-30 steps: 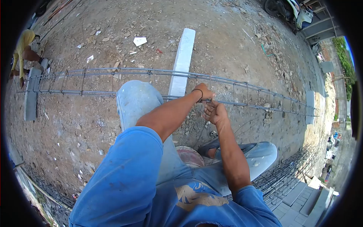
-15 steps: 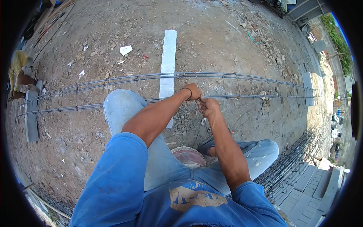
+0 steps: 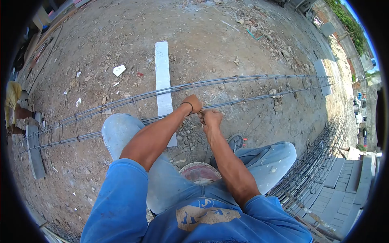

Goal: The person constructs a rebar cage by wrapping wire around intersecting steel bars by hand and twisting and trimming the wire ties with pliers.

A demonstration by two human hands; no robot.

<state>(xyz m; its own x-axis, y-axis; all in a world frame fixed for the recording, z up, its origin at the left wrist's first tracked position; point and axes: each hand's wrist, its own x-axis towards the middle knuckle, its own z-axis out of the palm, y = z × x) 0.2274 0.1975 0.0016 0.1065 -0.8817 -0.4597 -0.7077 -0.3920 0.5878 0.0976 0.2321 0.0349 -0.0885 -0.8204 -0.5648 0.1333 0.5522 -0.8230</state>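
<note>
both the left hand (image 3: 193, 103) and right hand (image 3: 212, 118) meet just right of the pale block (image 3: 163, 71), at the rebar cage (image 3: 193, 85) crossing over it, seemingly paired for steadiness, though remotely i can't tell their grip.

The left knee (image 3: 116, 128) hides part of the lower bars (image 3: 251, 98); left hand (image 3: 194, 104) — fingertips out of sight.
</note>
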